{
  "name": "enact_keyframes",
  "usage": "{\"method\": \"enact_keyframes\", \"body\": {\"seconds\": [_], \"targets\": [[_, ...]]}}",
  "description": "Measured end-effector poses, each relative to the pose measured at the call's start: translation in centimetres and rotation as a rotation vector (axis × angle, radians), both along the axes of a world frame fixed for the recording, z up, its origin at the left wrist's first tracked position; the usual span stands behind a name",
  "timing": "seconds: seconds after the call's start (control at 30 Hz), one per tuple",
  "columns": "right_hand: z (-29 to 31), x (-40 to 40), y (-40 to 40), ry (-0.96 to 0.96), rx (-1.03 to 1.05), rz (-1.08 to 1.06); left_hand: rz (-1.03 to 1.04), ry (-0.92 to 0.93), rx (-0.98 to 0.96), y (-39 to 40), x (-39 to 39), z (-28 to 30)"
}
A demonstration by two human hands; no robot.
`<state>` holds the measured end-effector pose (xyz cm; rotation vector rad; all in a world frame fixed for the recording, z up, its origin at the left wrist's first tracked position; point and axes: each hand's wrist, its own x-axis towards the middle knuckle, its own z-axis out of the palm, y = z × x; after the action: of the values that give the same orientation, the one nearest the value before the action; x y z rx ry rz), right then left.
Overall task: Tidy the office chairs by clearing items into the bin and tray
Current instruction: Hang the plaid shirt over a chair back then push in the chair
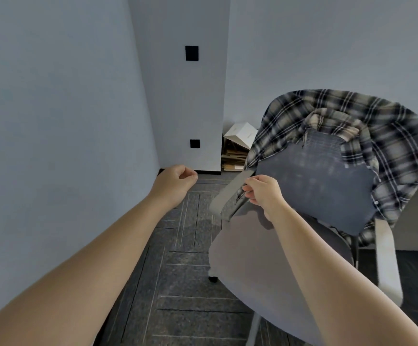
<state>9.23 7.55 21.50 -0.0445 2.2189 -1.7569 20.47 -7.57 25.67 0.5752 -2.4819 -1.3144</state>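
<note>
The grey fabric office chair (265,270) seat is cleared; the black-and-beige plaid shirt (377,126) is left on its backrest. Its left armrest (230,196) is pinched by the right hand (262,193); the left hand (175,178) is loosely curled, empty.

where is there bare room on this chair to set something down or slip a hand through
The grey fabric seat is bare between the right hand and its front edge. The mesh backrest is crowded by the draped plaid flannel shirt. Carpet floor left of the chair is open.
</note>
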Motion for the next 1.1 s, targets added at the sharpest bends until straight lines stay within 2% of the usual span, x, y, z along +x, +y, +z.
{"method": "enact_keyframes", "body": {"seconds": [0.2, 0.53, 0.8, 0.97, 1.1], "targets": [[-4.2, -8.9, -3.6, -0.092, 0.049, -0.062, -0.021, -0.090, 0.014, -3.7, -9.7, -3.5], [-13.1, -17.0, -8.3, -0.204, 0.189, -0.126, -0.122, -0.309, 0.041, -9.0, -19.7, -12.5], [-20.4, -22.9, -13.4, -0.259, 0.281, -0.434, -0.304, -0.431, 0.067, -15.0, -27.9, -19.4], [-23.1, -25.2, -15.5, -0.356, 0.194, -0.558, -0.375, -0.469, 0.050, -17.9, -32.4, -22.2], [-24.2, -25.6, -15.8, -0.361, 0.242, -0.575, -0.429, -0.469, 0.056, -18.4, -34.4, -23.4]]}}
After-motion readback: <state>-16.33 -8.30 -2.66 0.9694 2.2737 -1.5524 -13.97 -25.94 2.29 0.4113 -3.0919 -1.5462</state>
